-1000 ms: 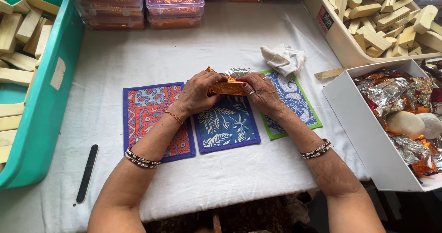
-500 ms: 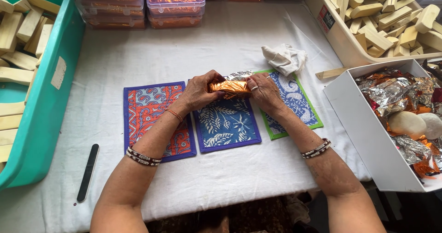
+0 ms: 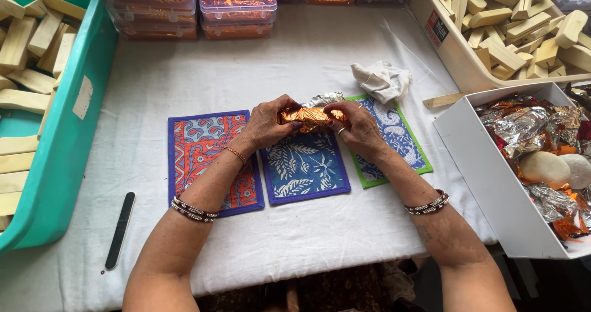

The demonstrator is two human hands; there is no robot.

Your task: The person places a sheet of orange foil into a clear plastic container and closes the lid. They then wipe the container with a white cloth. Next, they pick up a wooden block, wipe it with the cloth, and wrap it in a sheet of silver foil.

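Teal tub (image 3: 92, 121): far left on the tabletop (image 3: 184, 72), pale wooden blocks (image 3: 31, 53) piled inside it.
File (image 3: 120, 229): black, slim, lying flat just right of the tub's near corner, well apart from my hands.
Clear boxes (image 3: 237, 4): lidded, stacked along the far edge, orange foil showing through them.
Red mat (image 3: 206, 145): purple border, flat on the cloth, my left forearm crossing over its right part.
Left hand (image 3: 268, 122): clenched on the left end of the foil bar (image 3: 311, 116), fingers curled over the top, thumb underneath.
Foil bar: orange and shiny, held level between both my hands, just above the far edge of the blue mat (image 3: 305, 167); a bit of silver foil (image 3: 326, 97) sticks up behind it.
Right hand (image 3: 357, 127): gripping the bar's right end, fingertips pinching the wrap, a ring showing on one finger.
Green mat (image 3: 397, 133): blue pattern, green border, partly under my right wrist.
Rag (image 3: 381, 79): white, crumpled, just beyond the green mat.
Stick (image 3: 446, 99): one pale piece, lying beside the white box (image 3: 486, 164).
White box: at my right, holding crumpled foil (image 3: 523, 124) in silver and orange, and two pale rounded lumps (image 3: 545, 167).
Beige crate (image 3: 449, 47): far right corner, heaped with more wooden blocks.
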